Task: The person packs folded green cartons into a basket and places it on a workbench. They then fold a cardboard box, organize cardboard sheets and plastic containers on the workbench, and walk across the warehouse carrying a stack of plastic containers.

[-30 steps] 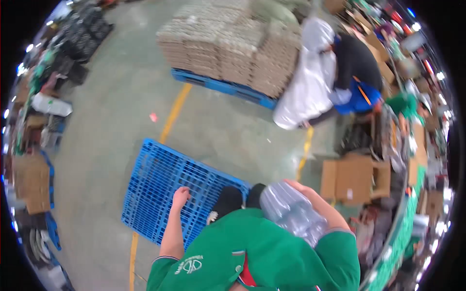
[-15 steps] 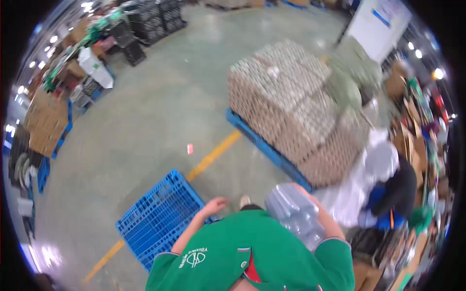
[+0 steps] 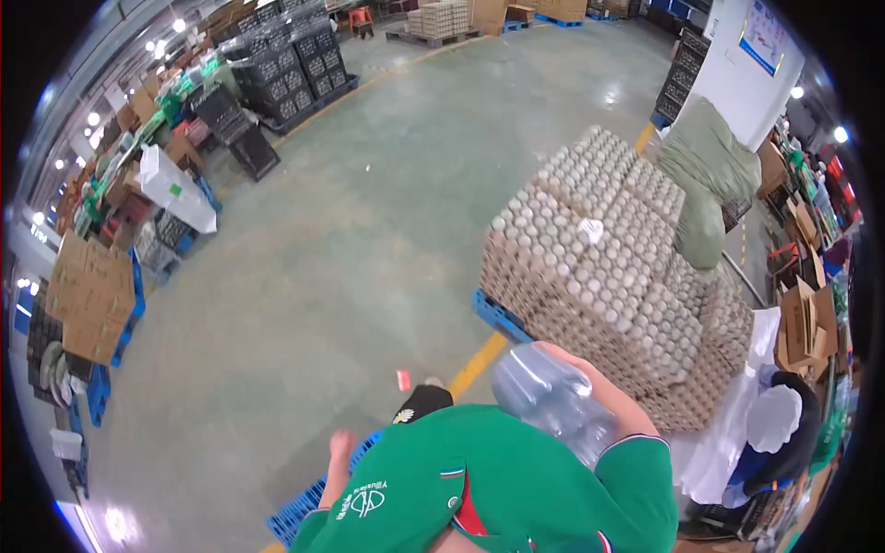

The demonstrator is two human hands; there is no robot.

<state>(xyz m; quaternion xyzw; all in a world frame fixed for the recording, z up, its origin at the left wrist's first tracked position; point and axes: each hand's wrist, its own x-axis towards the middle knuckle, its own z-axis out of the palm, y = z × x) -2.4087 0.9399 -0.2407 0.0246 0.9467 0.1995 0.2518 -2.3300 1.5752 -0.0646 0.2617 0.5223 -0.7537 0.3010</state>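
Clear plastic containers [image 3: 548, 392] are held against my right side, with my right hand [image 3: 558, 355] and forearm wrapped round their outer edge. My left hand [image 3: 342, 444] hangs at my left side near a blue pallet [image 3: 302, 510]; nothing shows in it, and its fingers look loosely curled but too small to make out. Ahead on the right, egg trays [image 3: 590, 276] full of eggs are stacked in a large block on another blue pallet [image 3: 498, 315]. A small white item [image 3: 591, 229] lies on top of the eggs.
A co-worker in a white cap [image 3: 773, 418] bends beside the egg stack at the right. Green sacks [image 3: 708, 152] lean near a white pillar [image 3: 737, 69]. Black crates [image 3: 295, 69] and cardboard boxes [image 3: 92, 295] line the left. A red-and-white scrap [image 3: 403, 380] lies on the floor.
The view has shifted: the egg stack now sits further right and lower, and the near blue pallet has slid mostly behind my body. A foot shows ahead. The containers stay held at my right side.
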